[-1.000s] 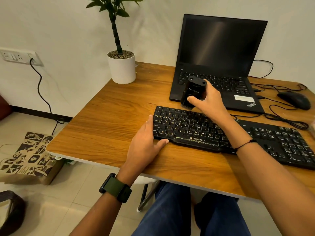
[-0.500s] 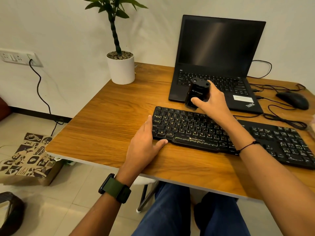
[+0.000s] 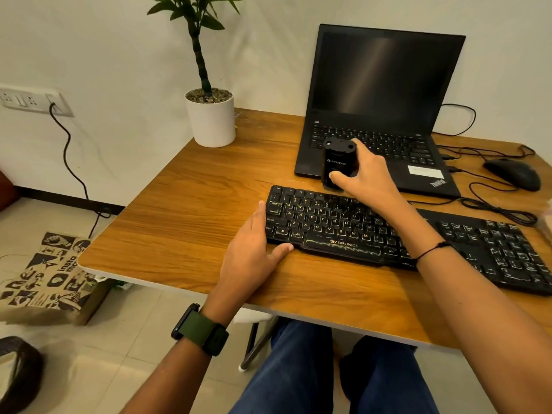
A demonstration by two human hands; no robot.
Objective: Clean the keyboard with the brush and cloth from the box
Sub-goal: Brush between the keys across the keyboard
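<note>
Rectangular wood-grain table (image 3: 185,222). Open black laptop (image 3: 385,85), dark screen, palm rest marked "ThinkPad". Long black keyboard (image 3: 343,225), front edge marked "ZEBRONICS", lying before the laptop. Left hand (image 3: 251,258) spread flat, thumb against the keyboard's left end. Right hand (image 3: 364,177) clasping an upright black block brush (image 3: 339,162), bristles down at the keyboard's top row; its logo unreadable.

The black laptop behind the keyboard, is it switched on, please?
Apparently off or asleep: the black laptop stands open, its screen dark, showing only reflected glare.
</note>
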